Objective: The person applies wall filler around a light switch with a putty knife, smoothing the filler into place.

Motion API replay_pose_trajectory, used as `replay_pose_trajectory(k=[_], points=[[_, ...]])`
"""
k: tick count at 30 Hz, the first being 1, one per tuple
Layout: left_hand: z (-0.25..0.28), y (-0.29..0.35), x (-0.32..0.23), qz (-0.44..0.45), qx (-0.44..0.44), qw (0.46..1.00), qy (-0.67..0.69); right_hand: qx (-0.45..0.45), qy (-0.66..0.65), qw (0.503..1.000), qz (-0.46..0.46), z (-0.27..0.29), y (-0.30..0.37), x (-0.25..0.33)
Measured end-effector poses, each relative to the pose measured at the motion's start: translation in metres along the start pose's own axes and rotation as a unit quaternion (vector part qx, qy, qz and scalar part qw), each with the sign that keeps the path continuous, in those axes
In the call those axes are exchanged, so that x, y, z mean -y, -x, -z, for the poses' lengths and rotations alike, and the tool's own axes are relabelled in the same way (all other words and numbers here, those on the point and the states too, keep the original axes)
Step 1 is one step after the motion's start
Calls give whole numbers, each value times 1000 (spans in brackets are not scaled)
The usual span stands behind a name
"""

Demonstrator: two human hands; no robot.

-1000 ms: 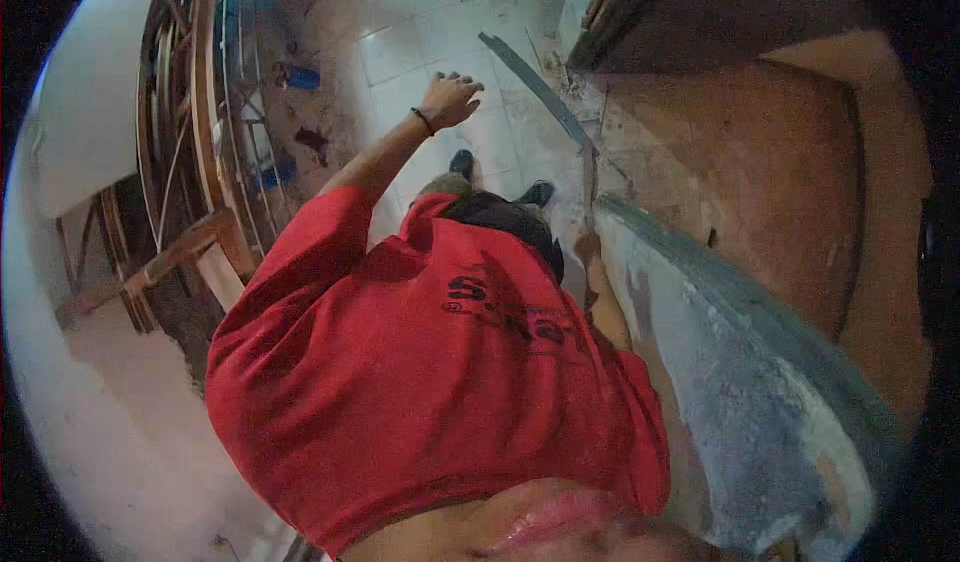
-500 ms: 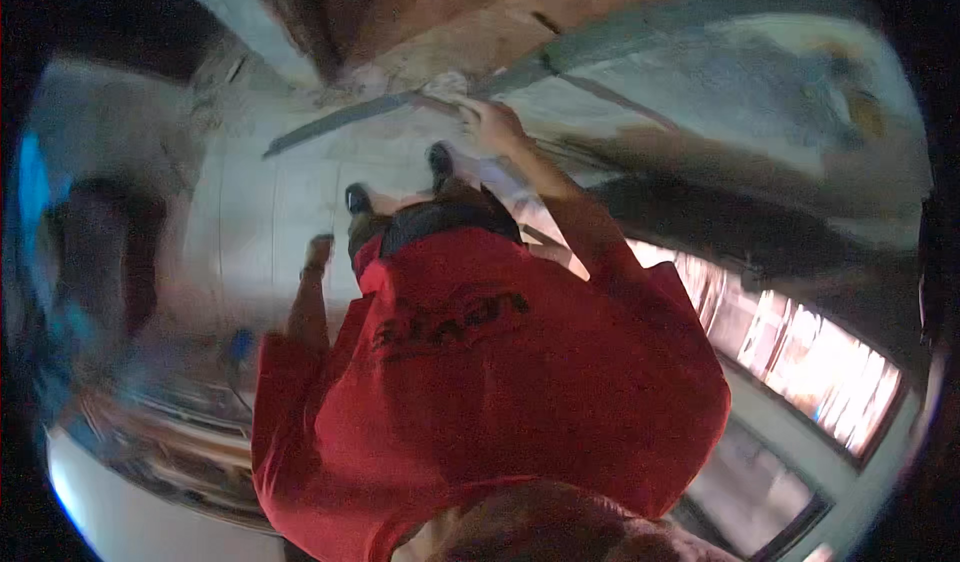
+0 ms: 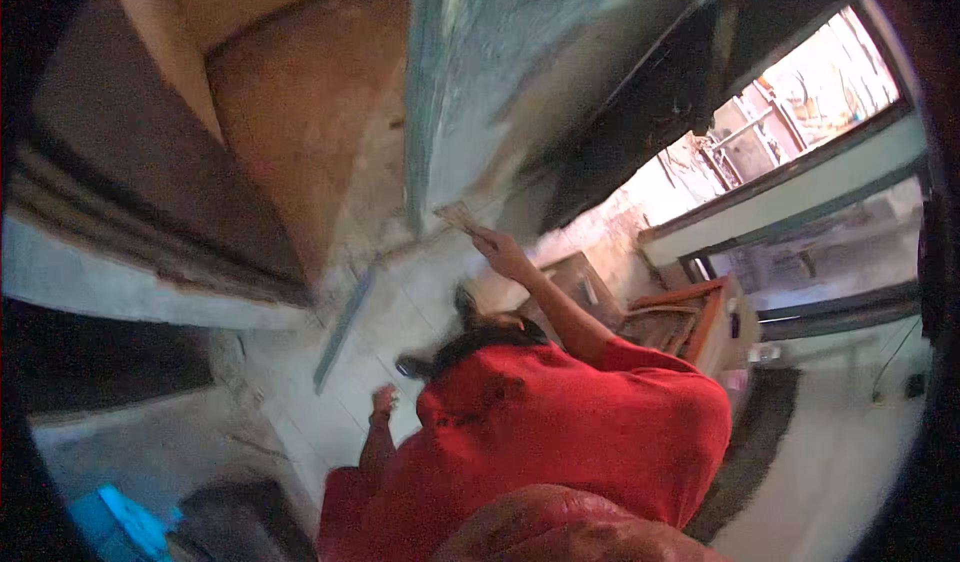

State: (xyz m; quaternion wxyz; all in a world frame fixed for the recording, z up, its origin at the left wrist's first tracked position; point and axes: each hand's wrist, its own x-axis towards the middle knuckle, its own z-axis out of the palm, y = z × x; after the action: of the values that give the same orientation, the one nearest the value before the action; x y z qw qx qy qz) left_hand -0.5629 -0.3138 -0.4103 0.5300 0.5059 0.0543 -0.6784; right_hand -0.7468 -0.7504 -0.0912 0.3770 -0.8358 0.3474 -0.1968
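Observation:
My right hand (image 3: 503, 252) is stretched out ahead of me, its fingers closed on a pale, flat, thin piece (image 3: 457, 216) that widens toward its far end. Blur hides what kind of thing it is. Beyond its tip stands the lower end of a grey-green upright edge (image 3: 418, 187) at a worn, bluish wall surface (image 3: 530, 42). Down by my side hangs my left hand (image 3: 383, 402), fingers loosely bent and apart, with nothing visible in it. A narrow grey strip (image 3: 343, 337) lies on the pale tiled floor (image 3: 400, 297) ahead of that hand.
To the right are a wooden box-like piece (image 3: 685, 317) with an orange-brown rim and a bright barred window (image 3: 790, 102). A brown surface (image 3: 300, 112) fills the upper left. Something bright blue (image 3: 120, 522) and a dark object (image 3: 245, 522) stand at the lower left.
The view has swung round to the right, bringing the window and wooden piece further in. My right arm is still outstretched; the pale piece in that hand shows more clearly.

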Motion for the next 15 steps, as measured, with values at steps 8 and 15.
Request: replay_pose_trajectory(k=[8, 15], points=[[-41, -43, -126, 29, -197, 952, -232, -215, -436, 861, -147, 50, 9, -25], [-84, -126, -169, 80, -33, 962, -259, -264, -338, 898, -97, 76, -29, -111]])
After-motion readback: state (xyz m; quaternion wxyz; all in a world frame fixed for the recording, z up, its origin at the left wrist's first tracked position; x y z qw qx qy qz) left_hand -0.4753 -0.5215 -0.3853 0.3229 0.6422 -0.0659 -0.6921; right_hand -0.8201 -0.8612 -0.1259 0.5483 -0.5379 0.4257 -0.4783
